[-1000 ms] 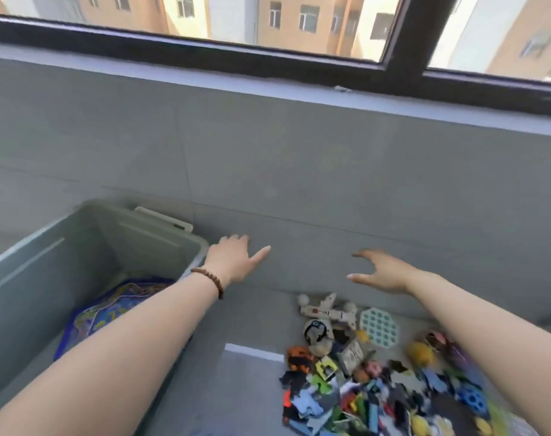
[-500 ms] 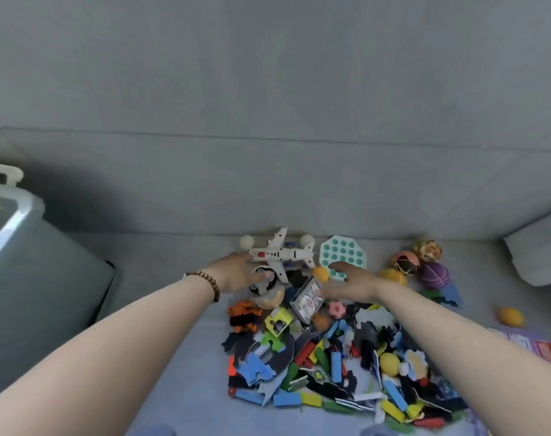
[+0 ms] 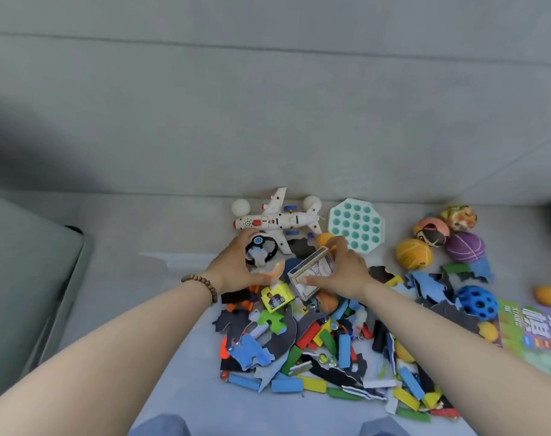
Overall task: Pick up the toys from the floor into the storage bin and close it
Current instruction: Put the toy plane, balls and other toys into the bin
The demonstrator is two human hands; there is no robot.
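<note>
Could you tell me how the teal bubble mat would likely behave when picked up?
The teal bubble mat looks thin and rubbery, so it probably flops when lifted. Lying flat, it should not roll; likely light.

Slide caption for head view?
Left hand grips black round plastic toy; right hand grips clear plastic card box.

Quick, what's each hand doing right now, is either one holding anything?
Left hand: curled round a black toy watch.
Right hand: gripping a small card box.
</note>
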